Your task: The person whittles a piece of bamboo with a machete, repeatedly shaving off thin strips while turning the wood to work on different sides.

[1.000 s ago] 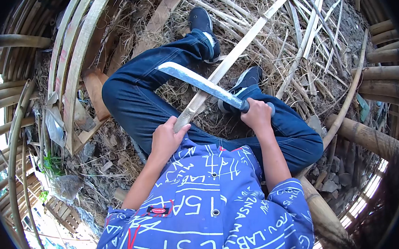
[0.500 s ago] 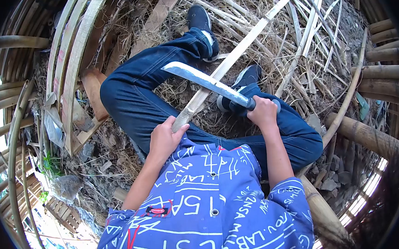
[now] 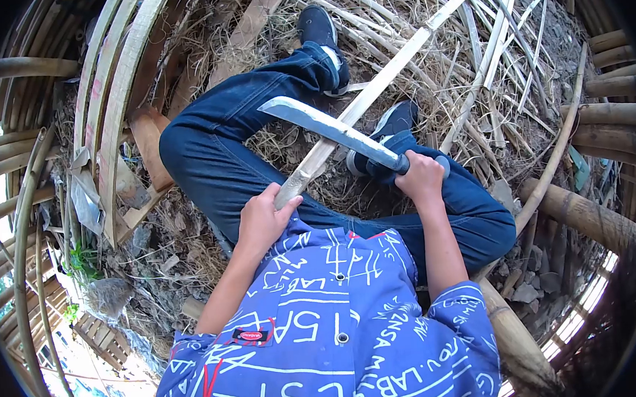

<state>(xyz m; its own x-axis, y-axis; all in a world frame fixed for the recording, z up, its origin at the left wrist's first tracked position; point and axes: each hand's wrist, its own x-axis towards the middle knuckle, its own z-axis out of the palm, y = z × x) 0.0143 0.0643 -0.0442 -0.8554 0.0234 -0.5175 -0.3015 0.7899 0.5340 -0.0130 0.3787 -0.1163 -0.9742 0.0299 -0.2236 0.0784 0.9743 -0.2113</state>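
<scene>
My left hand is closed around the near end of a long, pale bamboo strip, close to my shirt. The strip slants away to the upper right, past my shoes, with a node near its far end. In my right hand is the dark handle of a machete, fingers wrapped round it. Its wide, curved blade points to the upper left and crosses over the strip about midway. My legs in blue jeans lie bent on both sides of the strip.
Shavings and thin split strips litter the ground ahead. Long curved slats stand at the left beside a brown wood block. Thick bamboo poles lie at the right, and bamboo fencing curves around both sides.
Almost nothing differs. The machete and my right hand have shifted very slightly to the right, while my left hand keeps its hold on the strip.
</scene>
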